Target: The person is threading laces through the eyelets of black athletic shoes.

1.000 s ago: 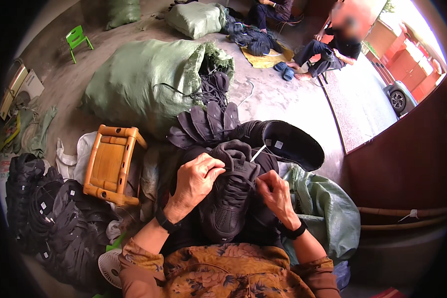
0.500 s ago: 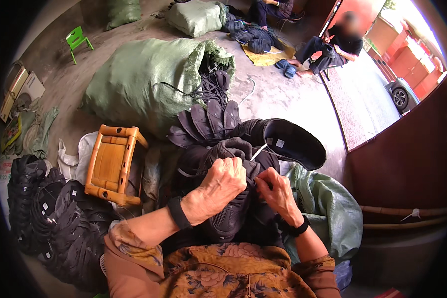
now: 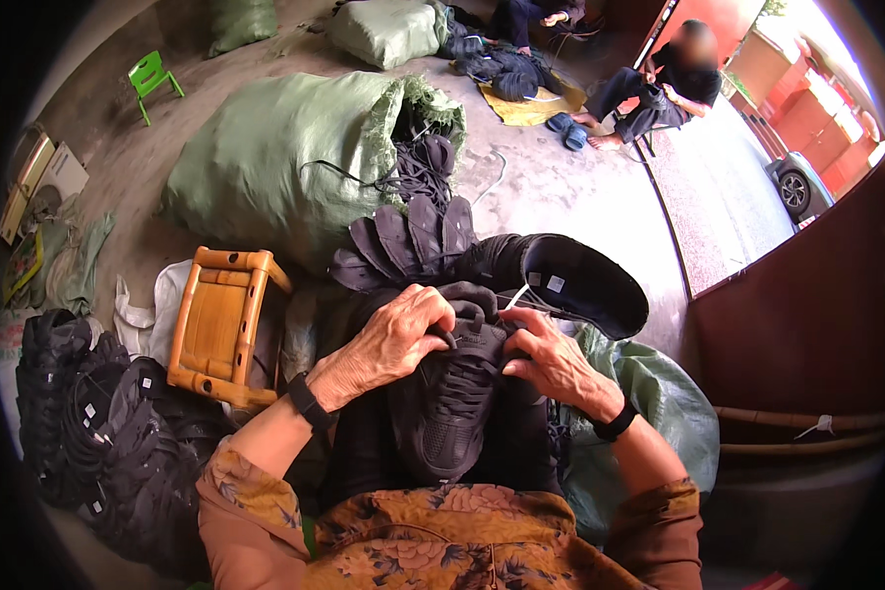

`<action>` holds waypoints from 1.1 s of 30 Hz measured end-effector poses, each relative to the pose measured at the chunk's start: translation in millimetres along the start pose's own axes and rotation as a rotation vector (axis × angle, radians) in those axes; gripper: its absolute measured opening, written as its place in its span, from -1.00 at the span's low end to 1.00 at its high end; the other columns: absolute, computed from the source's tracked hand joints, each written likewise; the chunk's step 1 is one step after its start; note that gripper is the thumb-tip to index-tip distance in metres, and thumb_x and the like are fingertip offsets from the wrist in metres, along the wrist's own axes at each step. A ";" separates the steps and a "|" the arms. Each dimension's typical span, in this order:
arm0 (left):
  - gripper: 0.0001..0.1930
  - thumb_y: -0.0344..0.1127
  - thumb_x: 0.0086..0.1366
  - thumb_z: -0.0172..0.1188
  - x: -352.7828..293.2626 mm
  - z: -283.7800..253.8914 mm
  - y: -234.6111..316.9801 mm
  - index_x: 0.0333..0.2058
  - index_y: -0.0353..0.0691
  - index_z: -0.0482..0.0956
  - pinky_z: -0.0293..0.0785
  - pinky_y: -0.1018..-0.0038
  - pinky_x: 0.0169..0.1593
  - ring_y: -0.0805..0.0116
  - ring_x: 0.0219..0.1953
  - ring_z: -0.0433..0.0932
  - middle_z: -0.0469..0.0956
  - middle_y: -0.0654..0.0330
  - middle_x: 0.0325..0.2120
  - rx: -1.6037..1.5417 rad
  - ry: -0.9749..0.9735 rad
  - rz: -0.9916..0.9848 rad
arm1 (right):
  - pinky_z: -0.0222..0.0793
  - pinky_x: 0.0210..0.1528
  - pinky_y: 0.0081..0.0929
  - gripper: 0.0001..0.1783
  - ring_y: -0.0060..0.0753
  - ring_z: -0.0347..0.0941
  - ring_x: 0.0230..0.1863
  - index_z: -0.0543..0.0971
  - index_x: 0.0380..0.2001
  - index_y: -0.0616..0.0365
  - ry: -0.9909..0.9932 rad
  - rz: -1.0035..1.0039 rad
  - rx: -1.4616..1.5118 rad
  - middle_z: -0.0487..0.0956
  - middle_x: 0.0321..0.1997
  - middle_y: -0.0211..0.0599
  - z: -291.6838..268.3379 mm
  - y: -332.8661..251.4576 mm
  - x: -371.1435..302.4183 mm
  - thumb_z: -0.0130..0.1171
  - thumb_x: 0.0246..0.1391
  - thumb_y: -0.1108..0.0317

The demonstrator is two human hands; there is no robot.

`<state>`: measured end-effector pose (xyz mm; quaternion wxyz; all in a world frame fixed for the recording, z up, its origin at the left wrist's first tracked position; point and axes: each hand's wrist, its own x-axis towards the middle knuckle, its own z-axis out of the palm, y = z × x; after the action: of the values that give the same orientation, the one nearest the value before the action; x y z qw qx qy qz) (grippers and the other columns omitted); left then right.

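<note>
A black laced shoe upper [image 3: 447,413] lies over my lap, its toe toward me and its crossed laces facing up. My left hand [image 3: 398,334] pinches its collar on the left side, thumb and fingers closed on the dark material. On the opposite side, my right hand [image 3: 558,364] has its fingers bent around the edge of the same upper, near a thin white strip. Just beyond lie a fan of overlapping black shoe pieces [image 3: 413,241] and a large curved black piece [image 3: 600,290] bearing a small white label.
A bulging green woven sack [image 3: 275,167] spills black laces. Left of me stand a bamboo stool [image 3: 216,324] and a heap of black shoe uppers [image 3: 118,433]. Green sheeting [image 3: 649,423] lies at right. Two people sit farther off, one person [image 3: 683,84] beside the doorway.
Both hands have moved apart from above the shoe upper to its two sides. Its laces and tongue now show between them. My right forearm has swung outward.
</note>
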<state>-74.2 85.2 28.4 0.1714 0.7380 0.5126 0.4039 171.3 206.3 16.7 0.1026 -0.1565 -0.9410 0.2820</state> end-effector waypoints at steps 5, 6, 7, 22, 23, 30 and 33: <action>-0.73 -0.60 -0.05 0.30 -2.2 7.4 0.6 -0.34 -0.24 0.50 0.41 0.26 -0.12 0.12 -0.22 0.46 0.46 0.17 -0.36 0.050 0.064 0.040 | 0.16 0.27 -0.29 -0.77 -0.12 0.25 0.28 0.59 -0.31 0.17 -0.083 0.168 0.410 0.26 0.31 -0.01 -5.0 -8.5 7.0 0.19 0.13 0.21; -0.73 -0.60 -0.05 0.30 -3.5 7.3 0.4 -0.34 -0.24 0.50 0.41 0.26 -0.12 0.12 -0.22 0.46 0.46 0.17 -0.36 0.053 0.064 0.038 | 0.16 0.27 -0.31 -0.76 -0.20 0.25 0.28 0.58 -0.29 0.21 -0.032 0.300 0.600 0.26 0.31 -0.03 -1.8 -12.7 9.4 0.18 0.13 0.23; -0.72 -0.61 -0.05 0.30 -3.6 7.3 2.0 -0.33 -0.23 0.51 0.41 0.27 -0.11 0.12 -0.20 0.46 0.46 0.17 -0.35 0.081 0.060 0.023 | 0.15 0.27 -0.33 -0.75 -0.27 0.24 0.28 0.58 -0.27 0.24 0.024 0.435 0.783 0.27 0.31 -0.06 0.0 -17.3 9.5 0.17 0.13 0.25; -0.70 -0.53 -0.08 0.38 -7.2 0.3 -5.1 -0.37 -0.22 0.46 0.41 0.28 -0.06 0.12 -0.17 0.49 0.47 0.16 -0.30 -0.008 0.044 0.071 | 0.29 -0.48 -0.45 -0.79 -0.49 0.36 -0.57 0.54 -0.40 0.24 1.029 0.593 0.078 0.49 -0.56 -0.28 -18.8 92.6 -18.2 0.09 0.25 0.32; -0.69 -0.50 -0.09 0.40 -9.2 0.2 -5.0 -0.37 -0.22 0.45 0.41 0.27 -0.06 0.11 -0.16 0.49 0.47 0.15 -0.30 -0.032 0.049 0.070 | 0.32 -0.47 -0.43 -0.78 -0.47 0.39 -0.57 0.55 -0.38 0.23 1.015 0.745 0.148 0.50 -0.58 -0.24 -29.8 74.7 -18.6 0.11 0.24 0.29; -0.49 -0.39 -0.23 0.51 -14.1 6.6 -5.9 -0.28 -0.21 0.40 0.41 0.24 0.06 0.05 -0.02 0.44 0.41 0.10 -0.17 -0.043 0.038 0.043 | 0.42 -0.39 -0.36 -0.76 -0.31 0.51 -0.45 0.59 -0.21 0.10 0.780 0.239 -0.127 0.52 -0.14 -0.20 -16.4 3.9 2.4 0.30 0.00 0.44; -0.45 -0.40 -0.25 0.52 -19.9 6.3 -5.7 -0.26 -0.21 0.39 0.39 0.22 0.11 0.02 0.04 0.41 0.38 0.07 -0.11 -0.012 0.028 0.034 | 0.39 -0.26 -0.31 -0.84 -0.25 0.46 -0.33 0.66 -0.33 0.12 0.389 -0.007 -0.022 0.52 -0.16 -0.26 5.7 -37.2 30.5 0.30 -0.07 0.49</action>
<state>-75.9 70.8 12.4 0.1618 0.7398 0.5000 0.4202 132.5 184.8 36.1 0.2816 -0.2057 -0.9070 0.2359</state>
